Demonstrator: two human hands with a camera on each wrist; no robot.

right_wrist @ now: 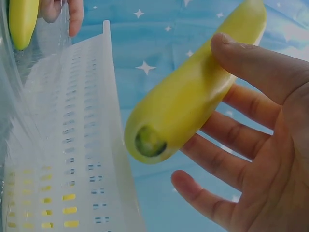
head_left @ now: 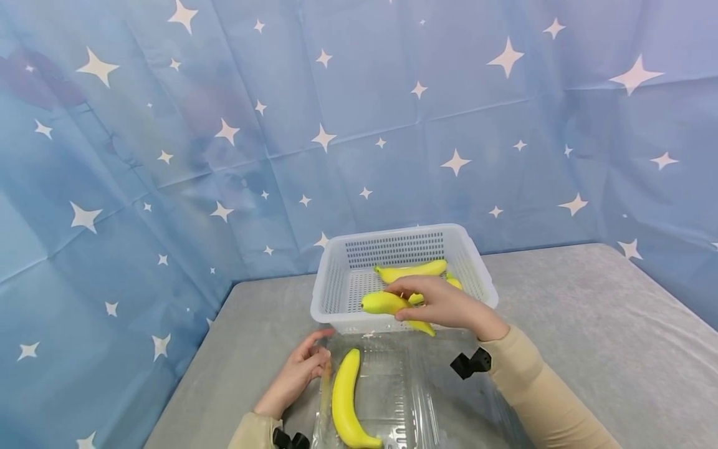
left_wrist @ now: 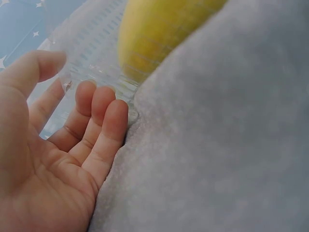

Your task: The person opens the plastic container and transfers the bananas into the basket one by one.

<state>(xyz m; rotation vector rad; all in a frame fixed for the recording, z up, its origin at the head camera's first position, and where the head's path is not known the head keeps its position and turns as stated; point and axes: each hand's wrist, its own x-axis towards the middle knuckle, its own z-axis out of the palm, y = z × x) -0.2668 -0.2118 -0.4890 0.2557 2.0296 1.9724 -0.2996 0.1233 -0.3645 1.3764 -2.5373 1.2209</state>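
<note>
My right hand (head_left: 445,302) holds a yellow banana (head_left: 381,302) between thumb and fingers, over the front rim of a white plastic basket (head_left: 359,325). In the right wrist view the dark-ended tip of that banana (right_wrist: 178,106) points down and left. Another banana (head_left: 344,399) lies lengthwise along the left side of a clear plastic container (head_left: 381,374) in front of the basket. My left hand (head_left: 300,377) rests at this container's far left corner, fingers loosely bent. In the left wrist view its fingertips (left_wrist: 115,113) are right at the clear wall, thumb apart from them.
More bananas (head_left: 412,270) lie inside the basket, partly hidden behind my right hand. Clear plastic (head_left: 460,399) extends to the right of the container, under my right forearm. Grey cloth (head_left: 589,299) covers the table, and a blue star-patterned curtain (head_left: 381,174) hangs behind.
</note>
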